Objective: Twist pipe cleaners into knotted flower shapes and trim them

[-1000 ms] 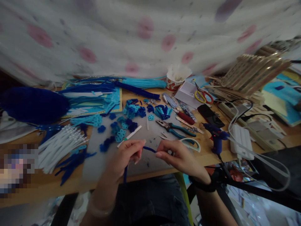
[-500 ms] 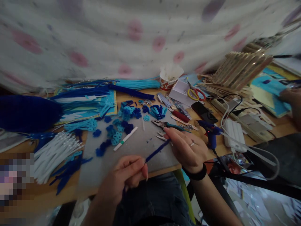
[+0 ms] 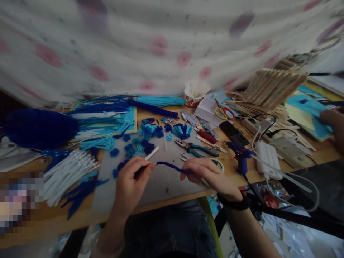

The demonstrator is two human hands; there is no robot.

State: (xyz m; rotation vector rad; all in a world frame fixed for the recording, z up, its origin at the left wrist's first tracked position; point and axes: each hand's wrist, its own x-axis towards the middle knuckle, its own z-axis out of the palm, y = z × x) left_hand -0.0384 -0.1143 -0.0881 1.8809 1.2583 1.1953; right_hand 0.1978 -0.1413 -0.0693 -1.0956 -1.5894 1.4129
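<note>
A dark blue pipe cleaner stretches in a slight curve between my two hands, over the front of the grey mat. My left hand pinches one end between thumb and fingers. The other end runs into the closed fingers of my right hand. A pair of scissors with pale handles lies by the right hand, partly covered by it. Behind the left fingertips shows part of a white stick. Pliers with teal handles rest just beyond the right hand.
Light and dark blue pipe-cleaner flowers are clustered on the mat. White pipe cleaners lie at left. A blue glue gun, power strip and craft-stick piece stand at right. Another person's hand is at far right.
Both hands have risen away from my lap, onto the mat's front. The pipe cleaner, straight and slanted before, is now nearly level and slightly bowed. The view has shifted slightly.
</note>
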